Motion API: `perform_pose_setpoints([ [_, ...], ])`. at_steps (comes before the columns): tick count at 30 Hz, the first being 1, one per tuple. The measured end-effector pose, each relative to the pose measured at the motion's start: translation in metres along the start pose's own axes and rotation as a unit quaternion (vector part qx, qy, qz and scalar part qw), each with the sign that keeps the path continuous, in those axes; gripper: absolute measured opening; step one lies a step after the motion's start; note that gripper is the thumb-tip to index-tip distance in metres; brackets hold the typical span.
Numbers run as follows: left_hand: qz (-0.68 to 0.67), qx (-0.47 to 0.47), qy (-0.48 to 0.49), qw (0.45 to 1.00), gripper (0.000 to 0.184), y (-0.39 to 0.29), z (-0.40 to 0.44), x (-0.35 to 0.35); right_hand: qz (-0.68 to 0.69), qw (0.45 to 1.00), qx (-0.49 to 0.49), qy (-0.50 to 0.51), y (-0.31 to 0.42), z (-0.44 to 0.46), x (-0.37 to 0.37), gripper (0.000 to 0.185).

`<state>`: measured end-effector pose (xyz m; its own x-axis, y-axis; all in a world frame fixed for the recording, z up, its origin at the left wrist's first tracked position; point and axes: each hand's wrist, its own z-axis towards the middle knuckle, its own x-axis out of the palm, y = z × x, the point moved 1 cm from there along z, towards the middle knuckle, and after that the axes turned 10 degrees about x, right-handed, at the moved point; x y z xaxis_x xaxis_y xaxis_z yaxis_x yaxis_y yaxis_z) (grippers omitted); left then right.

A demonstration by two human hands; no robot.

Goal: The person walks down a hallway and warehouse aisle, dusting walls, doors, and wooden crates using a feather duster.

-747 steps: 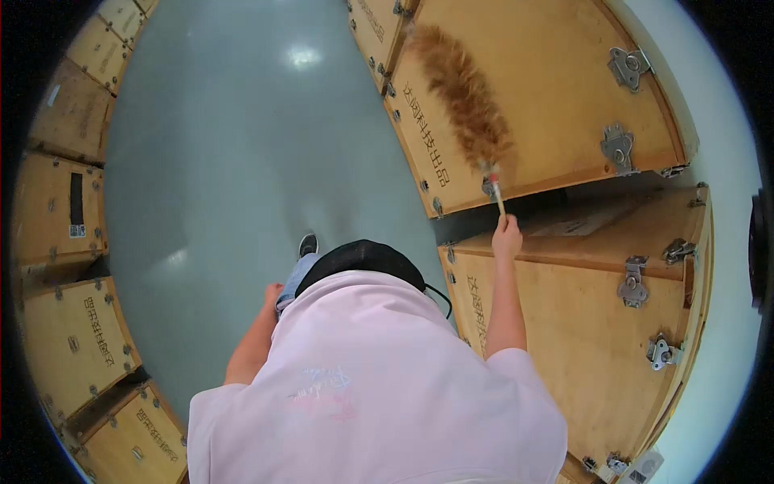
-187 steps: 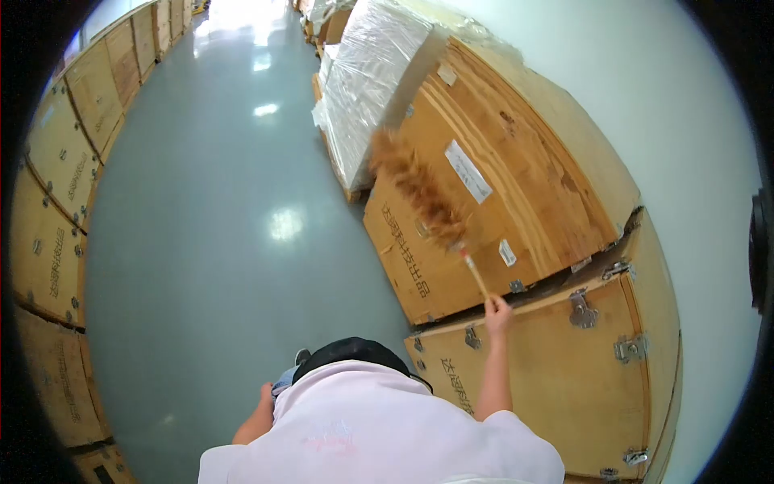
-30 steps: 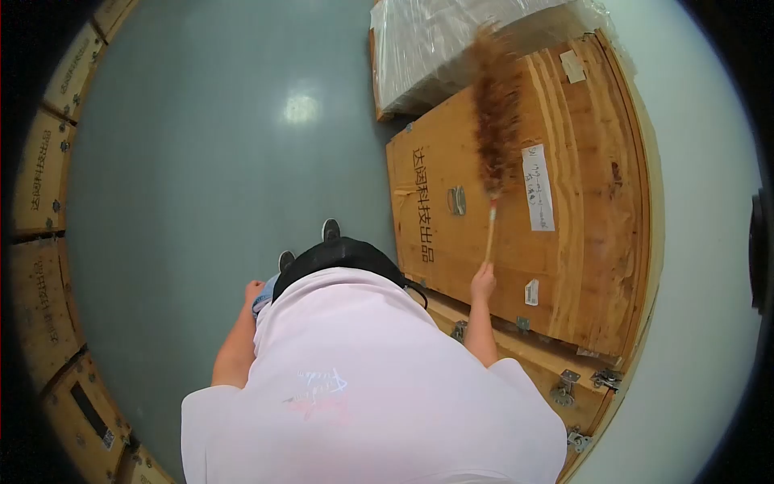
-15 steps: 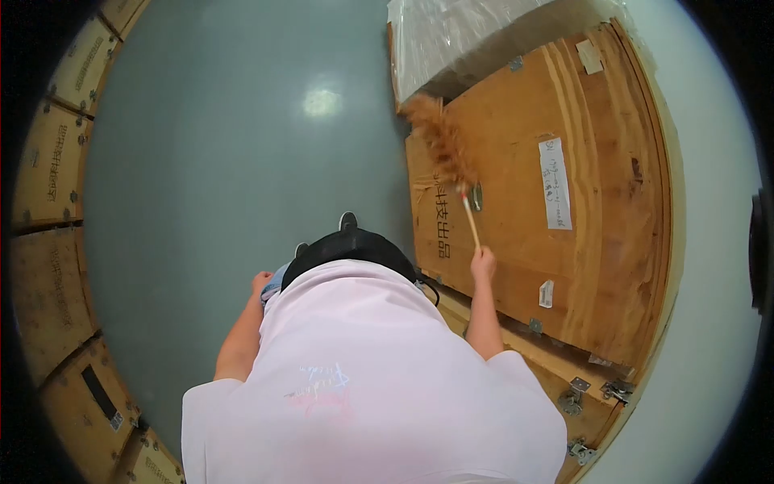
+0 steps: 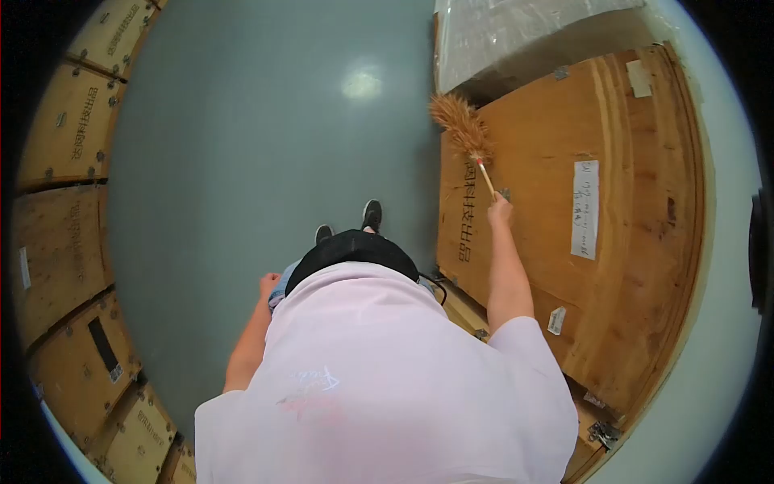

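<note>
My right hand (image 5: 501, 211) is closed round the light handle of a brown feather duster (image 5: 462, 125). The duster's feathers lie over the upper left corner of a large wooden crate (image 5: 532, 161), near its black printed characters. A white paper label (image 5: 585, 210) with handwriting is stuck on this crate, to the right of my hand. My left hand (image 5: 270, 284) hangs beside my hip by the blue jeans, with its fingers curled; whether anything is in it cannot be seen.
A plastic-wrapped load (image 5: 516, 36) stands beyond the crate. More wooden crates (image 5: 60, 121) line the left side. Grey floor (image 5: 242, 145) runs between the rows, and a pale wall (image 5: 734, 242) rises at the right.
My right hand has reached forward, and the duster has moved from over the crate's middle and far edge to its upper left corner. The view has shifted along the crates since the oldest frames.
</note>
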<state>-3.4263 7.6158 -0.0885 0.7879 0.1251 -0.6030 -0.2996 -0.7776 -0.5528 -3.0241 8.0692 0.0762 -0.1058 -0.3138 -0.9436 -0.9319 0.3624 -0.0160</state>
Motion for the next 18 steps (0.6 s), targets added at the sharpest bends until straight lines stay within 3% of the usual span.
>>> perform_pose_setpoints([
  [2, -0.037, -0.055, 0.017, 0.998, 0.022, 0.01, -0.015, 0.002, -0.065, 0.998, 0.004, 0.004, -0.004, 0.006, 0.012, 0.031],
  [6, -0.046, -0.058, 0.019, 0.997, 0.024, 0.013, -0.035, 0.001, -0.118, 0.992, 0.006, 0.052, -0.015, 0.005, 0.02, 0.026],
  [8, -0.039, -0.054, 0.022, 0.998, 0.025, 0.012, -0.033, 0.002, -0.236, 0.968, -0.033, 0.081, -0.031, 0.008, 0.03, 0.023],
  [18, -0.049, 0.007, 0.061, 0.997, 0.023, 0.001, 0.029, 0.015, -0.251, 0.957, 0.013, 0.146, -0.117, -0.094, 0.01, 0.028],
])
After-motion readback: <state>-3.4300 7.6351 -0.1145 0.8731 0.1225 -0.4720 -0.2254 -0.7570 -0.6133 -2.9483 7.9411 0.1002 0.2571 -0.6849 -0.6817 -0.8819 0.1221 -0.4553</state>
